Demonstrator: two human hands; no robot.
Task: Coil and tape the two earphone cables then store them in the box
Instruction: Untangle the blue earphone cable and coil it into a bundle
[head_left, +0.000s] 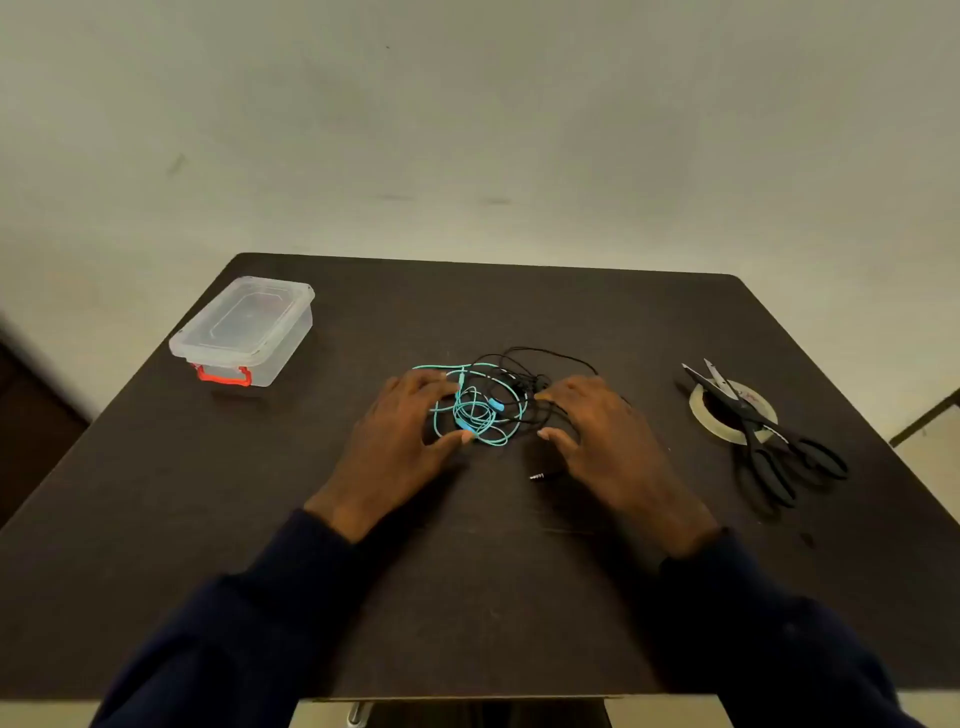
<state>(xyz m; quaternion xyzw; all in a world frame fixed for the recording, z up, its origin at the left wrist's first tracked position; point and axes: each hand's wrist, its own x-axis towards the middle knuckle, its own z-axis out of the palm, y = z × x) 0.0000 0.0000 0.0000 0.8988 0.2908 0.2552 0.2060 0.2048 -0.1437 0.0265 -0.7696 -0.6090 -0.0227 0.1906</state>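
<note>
A teal earphone cable lies in a loose tangle at the middle of the dark table, mixed with a black earphone cable whose metal plug points left near my right thumb. My left hand rests at the tangle's left side, fingers spread, thumb tip touching the teal loops. At the right side is my right hand, with its fingers spread over the black cable. Neither hand grips anything. The clear plastic box with a lid and a red latch stands at the far left.
A roll of clear tape lies at the right with black scissors resting across it. The dark table ends close to me at the bottom and near the scissors on the right.
</note>
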